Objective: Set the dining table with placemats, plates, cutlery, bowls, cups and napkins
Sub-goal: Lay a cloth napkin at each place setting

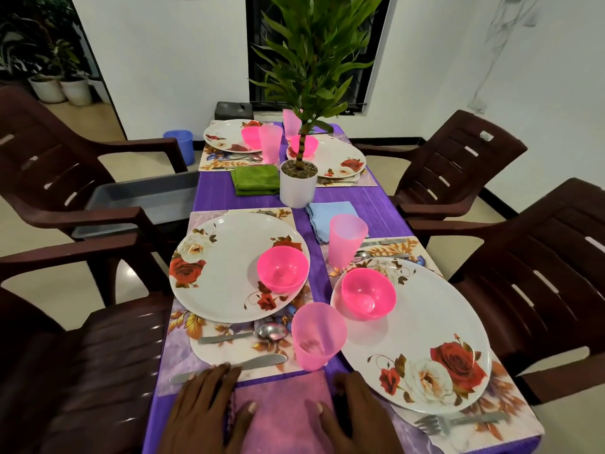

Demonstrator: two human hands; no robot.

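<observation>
Chairs (474, 165) flank table (386, 204); plant pot (298, 188) centre.

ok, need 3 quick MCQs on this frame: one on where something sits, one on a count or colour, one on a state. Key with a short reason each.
1. Where is the green napkin?
A. left of the white plant pot
B. on a chair
C. under the near right plate

2. How many pink bowls are on the table?
A. two
B. four
C. six

3. What are the hands doing?
A. lifting a cup
B. gripping a fork
C. lying flat on the pink napkin

Answers:
1 A, the folded green cloth lies on the purple cloth right beside the pot's left side.
2 B, one bowl sits on each of the four plates.
3 C, the left hand and right hand rest with straight fingers on the napkin's two sides at the near edge.
</observation>
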